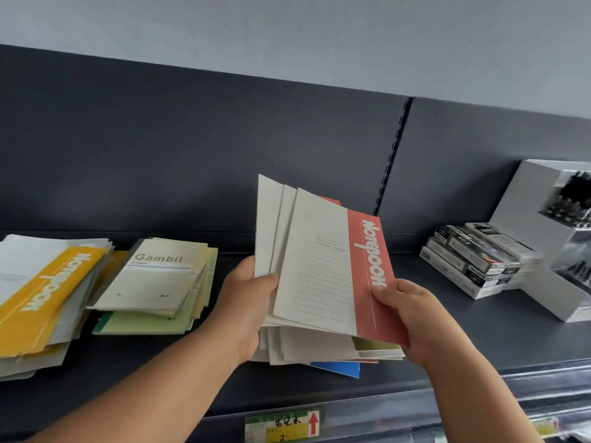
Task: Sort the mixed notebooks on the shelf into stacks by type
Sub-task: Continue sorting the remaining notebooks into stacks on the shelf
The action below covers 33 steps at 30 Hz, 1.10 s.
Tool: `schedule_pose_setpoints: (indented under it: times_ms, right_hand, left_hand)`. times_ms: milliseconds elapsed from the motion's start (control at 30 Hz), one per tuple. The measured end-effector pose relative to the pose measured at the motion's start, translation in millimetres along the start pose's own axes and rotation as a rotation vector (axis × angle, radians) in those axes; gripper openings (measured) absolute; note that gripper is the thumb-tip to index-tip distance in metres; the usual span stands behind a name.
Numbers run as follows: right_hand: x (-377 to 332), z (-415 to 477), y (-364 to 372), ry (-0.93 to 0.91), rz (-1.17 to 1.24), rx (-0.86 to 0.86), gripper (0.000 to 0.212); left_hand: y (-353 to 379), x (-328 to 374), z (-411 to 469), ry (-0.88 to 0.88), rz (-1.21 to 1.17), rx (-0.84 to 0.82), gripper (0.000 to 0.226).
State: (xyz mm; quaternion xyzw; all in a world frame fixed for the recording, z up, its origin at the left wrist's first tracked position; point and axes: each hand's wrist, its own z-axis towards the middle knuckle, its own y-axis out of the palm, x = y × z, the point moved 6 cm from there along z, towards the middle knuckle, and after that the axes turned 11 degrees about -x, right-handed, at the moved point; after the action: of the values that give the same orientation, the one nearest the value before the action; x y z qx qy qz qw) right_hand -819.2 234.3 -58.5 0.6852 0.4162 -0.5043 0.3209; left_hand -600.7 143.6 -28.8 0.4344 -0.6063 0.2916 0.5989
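Notebooks [269, 219] behind red notebook [367, 276], covers mostly hidden

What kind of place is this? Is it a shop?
Most likely a stationery shop. The dark shelf has a price label on its front edge, stacks of notebooks lie on it, and small boxed goods are piled at the right.

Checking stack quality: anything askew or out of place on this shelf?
Yes. The Gambit stack is fanned, edges not squared; the yellow stack too. A blue notebook juts crooked from under the middle pile.
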Motion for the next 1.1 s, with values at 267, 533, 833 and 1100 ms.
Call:
schedule_pose_setpoints:
  times_ms: [267,533,833,1100]
  right_hand:
    - [-47,3,5,-0.137,0.06,-0.001,0.006]
    - [-46,2,-7,-0.139,-0.023,0.034,0.009]
    - [7,9,-14,0.028,-0.631,0.126,0.022]
    - [0,1,-1,-0.026,-0.962,0.23,0.03]
  left_hand:
    - [-3,38,9,0.049,0.013,0.031,0.019]
    - [8,41,9,0.026,0.071,-0.027,0.02]
    - [-18,-35,29,-0.283,0.896,0.012,0.029]
    - [-10,-27,12,-0.146,1.05,-0.05,0.053]
